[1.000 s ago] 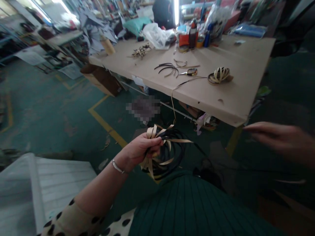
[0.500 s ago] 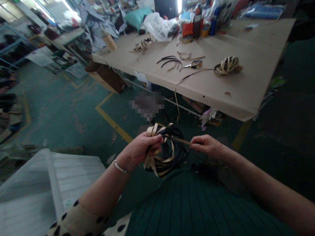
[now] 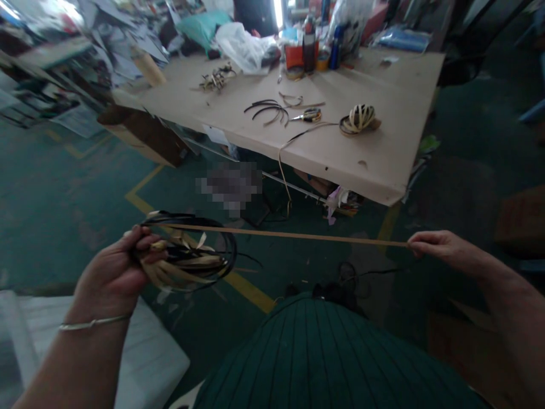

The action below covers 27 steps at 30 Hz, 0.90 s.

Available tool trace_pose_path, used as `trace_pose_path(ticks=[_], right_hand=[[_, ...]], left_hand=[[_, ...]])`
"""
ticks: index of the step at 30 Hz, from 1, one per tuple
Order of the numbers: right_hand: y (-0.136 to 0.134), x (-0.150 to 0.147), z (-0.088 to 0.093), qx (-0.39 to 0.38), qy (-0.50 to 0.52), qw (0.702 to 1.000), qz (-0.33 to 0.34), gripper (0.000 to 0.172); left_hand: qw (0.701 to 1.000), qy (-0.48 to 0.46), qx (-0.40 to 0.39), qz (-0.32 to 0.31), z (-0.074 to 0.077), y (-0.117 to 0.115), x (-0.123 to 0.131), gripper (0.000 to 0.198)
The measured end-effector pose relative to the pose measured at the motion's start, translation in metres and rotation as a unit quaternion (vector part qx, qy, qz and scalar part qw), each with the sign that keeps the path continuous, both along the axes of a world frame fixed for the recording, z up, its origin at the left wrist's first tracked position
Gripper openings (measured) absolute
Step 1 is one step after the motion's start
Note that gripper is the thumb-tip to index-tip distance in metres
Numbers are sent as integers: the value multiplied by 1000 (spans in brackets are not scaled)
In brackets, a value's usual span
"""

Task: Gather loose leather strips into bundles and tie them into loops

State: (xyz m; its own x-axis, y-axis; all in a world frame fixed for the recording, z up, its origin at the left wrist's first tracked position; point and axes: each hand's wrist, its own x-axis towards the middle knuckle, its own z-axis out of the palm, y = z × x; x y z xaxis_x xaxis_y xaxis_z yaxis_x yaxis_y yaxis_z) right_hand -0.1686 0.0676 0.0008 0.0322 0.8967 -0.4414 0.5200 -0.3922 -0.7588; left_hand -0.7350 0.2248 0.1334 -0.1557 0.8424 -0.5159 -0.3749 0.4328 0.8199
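Note:
My left hand [image 3: 114, 267] is closed around a coiled bundle of black and tan strips [image 3: 191, 258], held at the lower left above the floor. A single tan strip [image 3: 289, 234] runs taut from that bundle across to my right hand [image 3: 438, 247], which pinches its far end at the right. Both hands hang in front of my green ribbed garment [image 3: 323, 352].
A cardboard-topped table [image 3: 383, 165] stands ahead with another strip coil [image 3: 360, 118], scissors [image 3: 307, 115], loose strips [image 3: 266, 109], bottles [image 3: 309, 51] and a plastic bag [image 3: 242, 48]. One strip [image 3: 283, 170] hangs off its edge. A white board [image 3: 140, 352] lies lower left; yellow floor lines [image 3: 247, 289].
My right hand took hold of a strip end at the bundle and drew it far to the right, pulling the strip taut. My left hand moved left with the bundle.

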Motion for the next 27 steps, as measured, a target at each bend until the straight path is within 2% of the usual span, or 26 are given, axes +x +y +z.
trace_pose_path(ticks=[3,5,8,12,15,17,19,21,25,27], right_hand=[[2,-12,-7,7,-26,999,-29,38],[9,-35,-9,7,-40,999,-6,40],[25,-81,-2,15,-115,988,103,37],[46,-145,21,26,-279,923,264,31],[57,-183,39,65,-286,876,383,31],[63,-201,48,99,-256,859,432,28],[68,-212,54,140,-227,860,435,25],[72,-217,58,174,-219,868,410,24],[76,-222,61,178,-296,881,323,22],[77,-222,61,172,-330,887,274,25]], left_hand=[[998,-56,24,-11,-14,3,10,25],[996,-72,31,-36,-25,2,24,25],[991,-96,23,-91,-40,-3,55,25],[975,-110,-13,-193,-62,-16,104,16],[958,-106,-21,-265,-80,-28,143,10],[947,-115,-24,-299,-89,-35,165,9],[936,-136,-33,-323,-94,-40,183,10],[933,-158,-38,-321,-97,-43,196,10],[949,-153,-31,-274,-96,-41,208,6],[946,-129,-49,-293,-96,-39,211,11]])
